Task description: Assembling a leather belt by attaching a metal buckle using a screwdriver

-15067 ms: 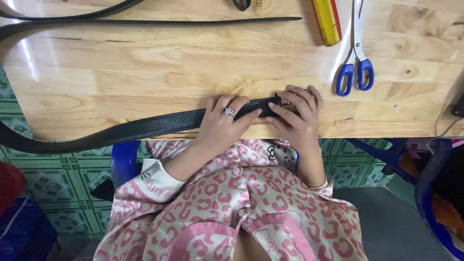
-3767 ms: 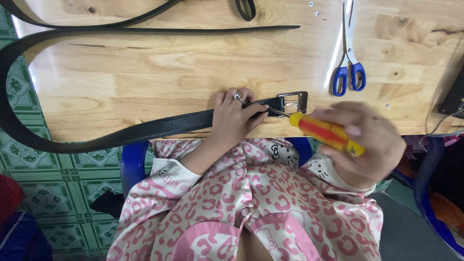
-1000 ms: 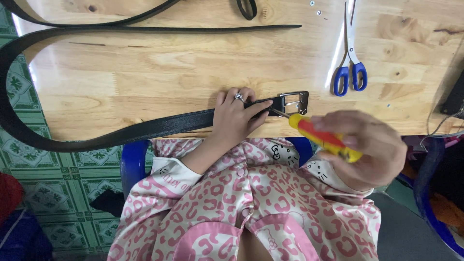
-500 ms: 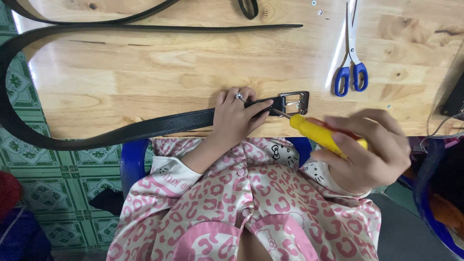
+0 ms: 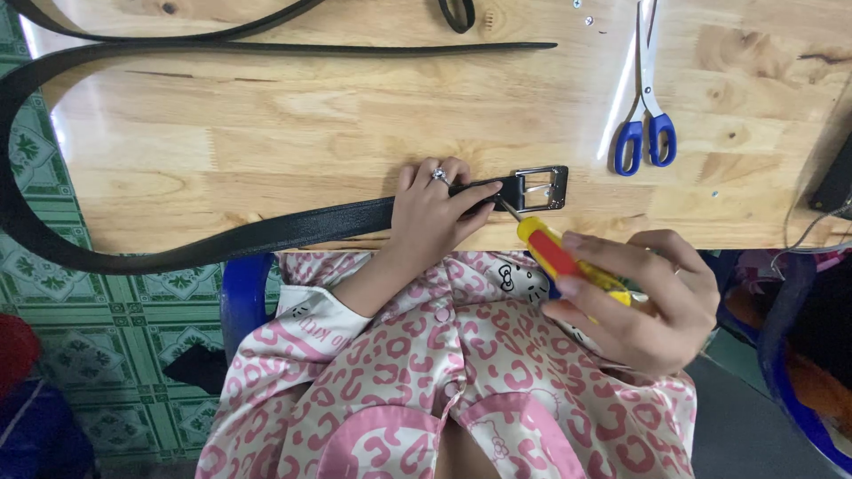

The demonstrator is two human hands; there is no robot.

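A home craft workbench: wooden table (image 5: 266, 151), scissors (image 5: 645, 124), loose belts (image 5: 177, 239), tiled floor (image 5: 106, 337).

I'm seeing no packages, labels, signs or screens here; the only possible candidate is a dark object (image 5: 836, 184) cut off at the table's right edge, too little visible to tell.
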